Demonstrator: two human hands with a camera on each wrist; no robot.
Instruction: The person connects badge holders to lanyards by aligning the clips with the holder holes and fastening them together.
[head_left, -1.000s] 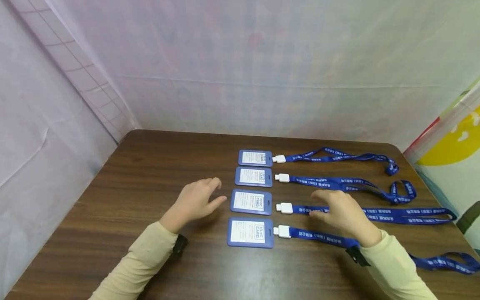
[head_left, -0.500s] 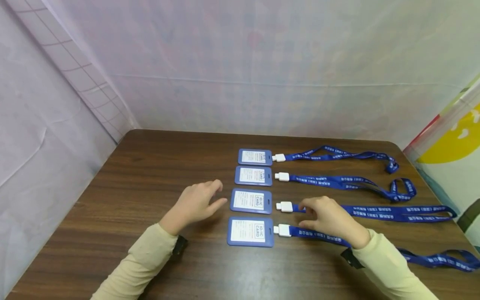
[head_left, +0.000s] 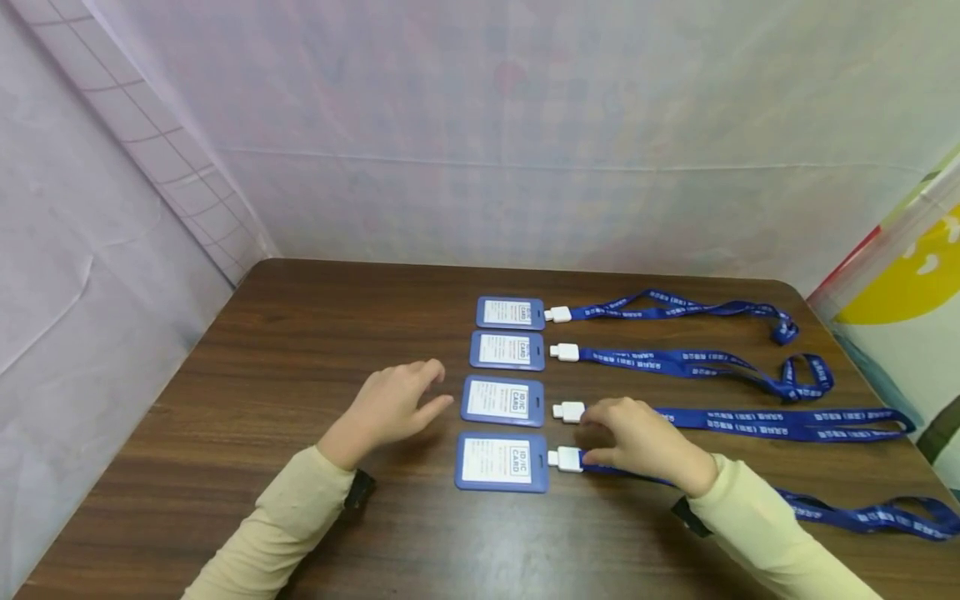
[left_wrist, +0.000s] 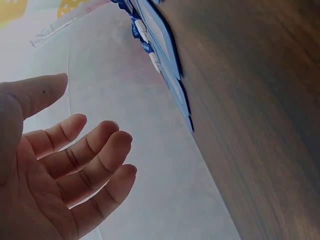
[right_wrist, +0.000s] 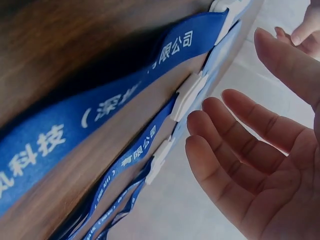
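Note:
My left hand (head_left: 386, 408) is held just left of the card holders, its fingers loosely bent and holding nothing; the left wrist view shows the bare palm (left_wrist: 55, 195). My right hand (head_left: 645, 442) is over the two nearer lanyards, thumb and fingers apart, with nothing between them. Its fingertips are close to the white clips of the third lanyard (head_left: 570, 412) and the nearest lanyard (head_left: 568, 459). In a column lie several blue card holders, among them the nearest card holder (head_left: 501, 462) and the farthest card holder (head_left: 510, 313). Each has a lanyard to its right.
Everything lies on a brown wooden table (head_left: 315, 333). Farther back are the second lanyard (head_left: 675, 364) and the farthest lanyard (head_left: 675, 312), stretched rightwards. A pale curtain (head_left: 510, 167) hangs behind the table, and a yellow-patterned cloth (head_left: 907, 292) is at the right.
My right hand has moved left along the lanyards, from mid-strap to beside the white clips. My left hand has stayed in place, and the card holders and lanyards lie as before.

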